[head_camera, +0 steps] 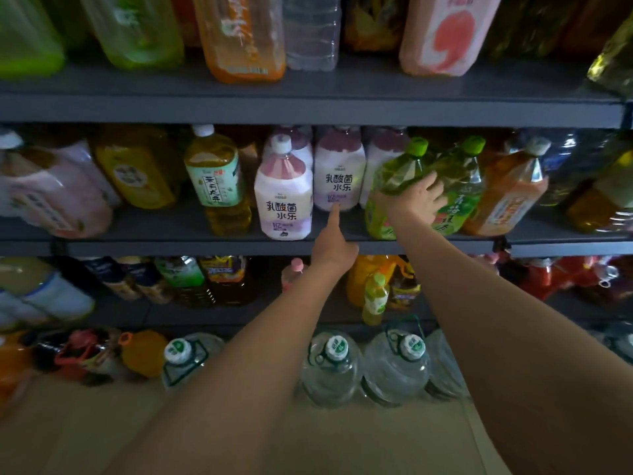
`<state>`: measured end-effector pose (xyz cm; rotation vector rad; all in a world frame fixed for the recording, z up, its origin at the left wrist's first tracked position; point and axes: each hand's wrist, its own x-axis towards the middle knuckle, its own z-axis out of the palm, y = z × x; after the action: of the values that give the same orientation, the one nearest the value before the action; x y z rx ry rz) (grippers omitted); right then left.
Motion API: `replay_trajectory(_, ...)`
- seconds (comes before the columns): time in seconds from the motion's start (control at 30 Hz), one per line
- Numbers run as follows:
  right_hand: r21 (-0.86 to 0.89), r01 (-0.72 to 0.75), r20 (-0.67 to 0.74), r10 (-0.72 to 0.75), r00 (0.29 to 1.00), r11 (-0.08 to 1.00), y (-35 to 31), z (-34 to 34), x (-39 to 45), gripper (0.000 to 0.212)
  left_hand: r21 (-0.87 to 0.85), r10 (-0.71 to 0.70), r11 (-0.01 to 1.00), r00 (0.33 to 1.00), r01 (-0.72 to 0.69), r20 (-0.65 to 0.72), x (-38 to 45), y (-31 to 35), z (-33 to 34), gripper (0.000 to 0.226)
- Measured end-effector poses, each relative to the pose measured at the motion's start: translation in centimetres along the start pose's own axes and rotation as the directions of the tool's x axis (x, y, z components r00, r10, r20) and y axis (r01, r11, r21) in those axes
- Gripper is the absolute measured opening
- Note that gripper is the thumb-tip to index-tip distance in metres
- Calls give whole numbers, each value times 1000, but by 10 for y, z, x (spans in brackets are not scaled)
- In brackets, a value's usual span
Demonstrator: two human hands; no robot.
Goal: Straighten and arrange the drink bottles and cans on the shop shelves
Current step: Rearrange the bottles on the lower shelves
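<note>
- Right hand point(419, 197) is laid on the shoulder of the green-cap tea bottle point(394, 190) near the front edge of the middle shelf point(205, 248); fingers are spread and curled over it. Grip looks placed high so the bottle can be tipped upright or slid, as it is seen leaning right.
- Left hand point(334, 246): index finger is extended, tip touching the lower label of the rear white-and-pink bottle point(339, 173); other fingers are folded in, nothing held. Probably a push-back or a steadying touch; which one cannot be told.
- Front white-and-pink bottle point(283, 197) is stood upright at the front edge, just left of the pointing finger, ahead of its row.
- A second green-cap bottle point(460, 186) is pressed against the gripped one on its right; an orange tea bottle point(510, 193) leans beyond that. No side room there.
- Open room: a bare strip of shelf is left along the front edge, between the front white-and-pink bottle and the gripped bottle. Clearance under the upper shelf point(308, 108) is judged tight for a lift; sliding is favoured.
- Far-left bottles are blurred; their lean is not readable.
</note>
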<state>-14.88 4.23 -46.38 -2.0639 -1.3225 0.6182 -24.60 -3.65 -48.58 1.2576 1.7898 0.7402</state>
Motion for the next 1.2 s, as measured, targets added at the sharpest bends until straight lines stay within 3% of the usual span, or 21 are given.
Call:
replay_trajectory(0.23, -35, -106, -54, 104, 993, 994, -4, 6, 3, 117, 6, 32, 999, 995, -32, -96, 3, -24, -19, 77)
replay_trajectory(0.4, 198, -118, -54, 131, 990, 973, -2, 13, -20, 109, -43, -8, 999, 998, 5, -67, -11, -31, -29, 78)
replay_trajectory(0.53, 269, -127, -100, 158, 982, 955, 0, 22, -63, 102, -25, -39, 999, 999, 39, 4, -23, -38, -38, 94)
replay_trajectory(0.63, 229, -172, -102, 199, 975, 958, -16, 34, -110, 101, 35, -78, 996, 996, 76, 51, -39, -41, -49, 104)
replay_trajectory(0.73, 156, -199, -73, 212, 975, 968, -36, 46, -156, 101, 17, -87, 996, 995, 86, 39, -52, -50, -77, 89)
replay_trajectory(0.97, 107, -80, 67, 73, 995, 991, -106, 95, -249, 100, -76, -179, 981, 984, 180, 13, -79, -109, -197, 102)
replay_trajectory(1.03, 118, -47, 109, 34, 993, 992, -132, 114, -272, 100, -75, -219, 973, 976, 218, -3, -82, -122, -229, 92)
replay_trajectory(1.1, 137, -4, 147, -17, 989, 991, -155, 133, -290, 100, -116, -205, 973, 978, 199, -42, -82, -133, -254, 60)
replay_trajectory(1.2, 179, 49, 172, -80, 982, 983, -179, 159, -301, 100, -446, -217, 877, 975, 178, -39, -73, -149, -280, 12)
